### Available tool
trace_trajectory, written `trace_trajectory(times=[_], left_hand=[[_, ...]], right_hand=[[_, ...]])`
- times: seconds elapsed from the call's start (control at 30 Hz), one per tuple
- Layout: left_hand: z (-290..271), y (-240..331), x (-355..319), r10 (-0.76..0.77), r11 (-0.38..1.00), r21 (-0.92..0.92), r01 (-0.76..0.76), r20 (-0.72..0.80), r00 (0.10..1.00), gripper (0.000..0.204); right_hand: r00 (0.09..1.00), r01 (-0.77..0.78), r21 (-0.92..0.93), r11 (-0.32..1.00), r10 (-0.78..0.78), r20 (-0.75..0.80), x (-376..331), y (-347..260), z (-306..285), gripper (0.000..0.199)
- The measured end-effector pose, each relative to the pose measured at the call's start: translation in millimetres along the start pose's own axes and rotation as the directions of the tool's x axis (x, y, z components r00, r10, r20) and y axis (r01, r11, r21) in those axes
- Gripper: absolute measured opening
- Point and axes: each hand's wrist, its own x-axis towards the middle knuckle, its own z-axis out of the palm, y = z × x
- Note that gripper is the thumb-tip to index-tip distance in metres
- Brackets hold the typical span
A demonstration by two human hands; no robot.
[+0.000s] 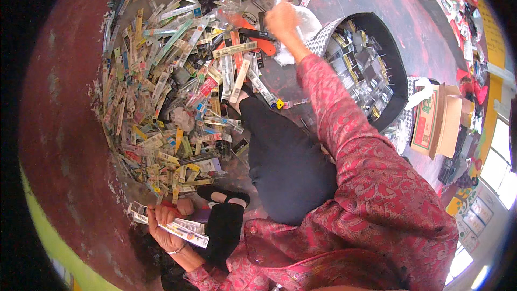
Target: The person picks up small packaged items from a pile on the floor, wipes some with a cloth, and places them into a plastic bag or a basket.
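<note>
My left hand is closed around a small bundle of long, narrow white packages, low on the left beside the heap. A bracelet circles that wrist. Further off, my right hand is smeared by motion, over the edge of a crumpled white plastic bag. Its fingers are too blurred to show whether they hold anything. Just left of it lie a black strip and some orange pieces. A wide heap of long, flat clear packages spreads across the floor to the left.
A black-rimmed container with patterned sides holds many small clear packets with black and gold parts. Right of it stands an open cardboard box. My dark-trousered legs and black shoes border the heap.
</note>
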Motion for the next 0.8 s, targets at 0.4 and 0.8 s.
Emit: trace_trajectory(times=[0.4,0.8], left_hand=[[-3,-5,9,-0.033,0.999,0.017,0.035,-0.1,0.994,0.01],[-9,-5,5,-0.059,0.997,0.053,0.064,-0.1,0.993,0.012]], right_hand=[[0.875,0.294,-0.438,0.85,-0.055,0.48,33,80,-11,0.026],[0.745,0.32,-0.011,0.947,-0.244,0.62,63,83,-51,0.025]])
